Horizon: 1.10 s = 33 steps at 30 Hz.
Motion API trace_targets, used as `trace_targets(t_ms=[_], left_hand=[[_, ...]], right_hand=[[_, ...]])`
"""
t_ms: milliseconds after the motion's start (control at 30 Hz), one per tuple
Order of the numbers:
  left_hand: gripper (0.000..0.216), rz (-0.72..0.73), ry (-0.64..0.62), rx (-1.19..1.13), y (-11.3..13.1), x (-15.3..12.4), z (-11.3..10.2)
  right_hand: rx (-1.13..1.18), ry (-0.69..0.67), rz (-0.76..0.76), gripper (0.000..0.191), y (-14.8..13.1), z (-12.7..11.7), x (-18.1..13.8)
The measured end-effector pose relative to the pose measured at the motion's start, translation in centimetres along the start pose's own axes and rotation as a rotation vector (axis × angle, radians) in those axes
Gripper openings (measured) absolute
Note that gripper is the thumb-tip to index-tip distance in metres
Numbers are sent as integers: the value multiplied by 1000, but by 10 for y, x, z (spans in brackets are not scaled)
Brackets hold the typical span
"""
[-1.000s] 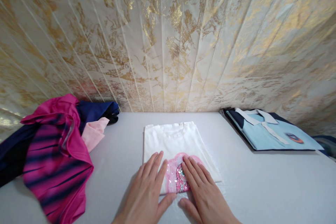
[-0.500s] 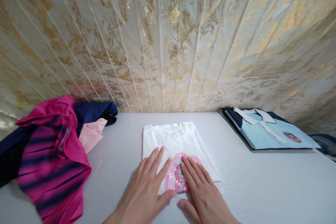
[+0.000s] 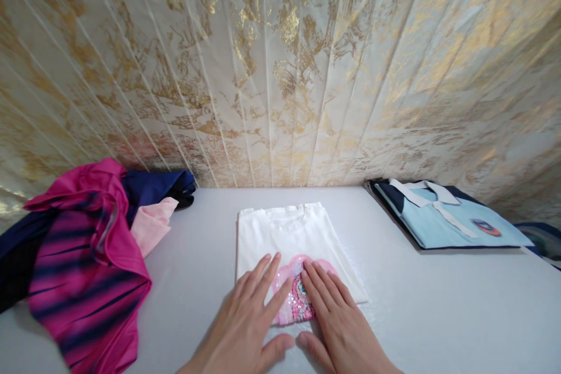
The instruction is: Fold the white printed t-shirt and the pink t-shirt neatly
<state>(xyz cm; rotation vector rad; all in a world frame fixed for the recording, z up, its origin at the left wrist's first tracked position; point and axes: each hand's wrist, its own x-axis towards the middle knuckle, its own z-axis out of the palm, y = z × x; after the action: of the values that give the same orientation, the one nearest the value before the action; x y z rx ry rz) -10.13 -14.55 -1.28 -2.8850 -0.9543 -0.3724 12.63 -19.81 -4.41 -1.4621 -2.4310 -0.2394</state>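
A white T-shirt lies folded into a flat rectangle in front of me, its neckline toward the wall. A pink sequined patch decorates its near part. My left hand rests on the shirt's near left side, fingers spread, holding nothing. My right hand lies flat over the right part of the patch, its fingers stretched out and close together. The two thumbs point toward each other near the shirt's front edge. Both hands hide parts of that edge and of the patch.
On the left is a loose heap of clothes: a magenta and navy striped garment, a pink cloth and a dark blue one. A stack topped by a light blue polo shirt stands at right. A gold-patterned curtain borders the table.
My left hand has slid slightly right and toward me over the shirt, its fingertips nearer the patch. My right hand stays almost in place. The clothes at both sides lie as before.
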Motion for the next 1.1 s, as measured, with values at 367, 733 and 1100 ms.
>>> trace_targets(t_ms=[367, 733, 1100], left_hand=[[55, 25, 100, 39, 0, -7, -9], [34, 36, 106, -47, -5, -14, -9], [38, -44, 62, 6, -11, -3, -8]], right_hand=[[-2, -40, 10, 84, -1, -2, 0], [-6, -38, 9, 80, -1, -2, -1], [2, -46, 6, 81, -1, 0, -1]])
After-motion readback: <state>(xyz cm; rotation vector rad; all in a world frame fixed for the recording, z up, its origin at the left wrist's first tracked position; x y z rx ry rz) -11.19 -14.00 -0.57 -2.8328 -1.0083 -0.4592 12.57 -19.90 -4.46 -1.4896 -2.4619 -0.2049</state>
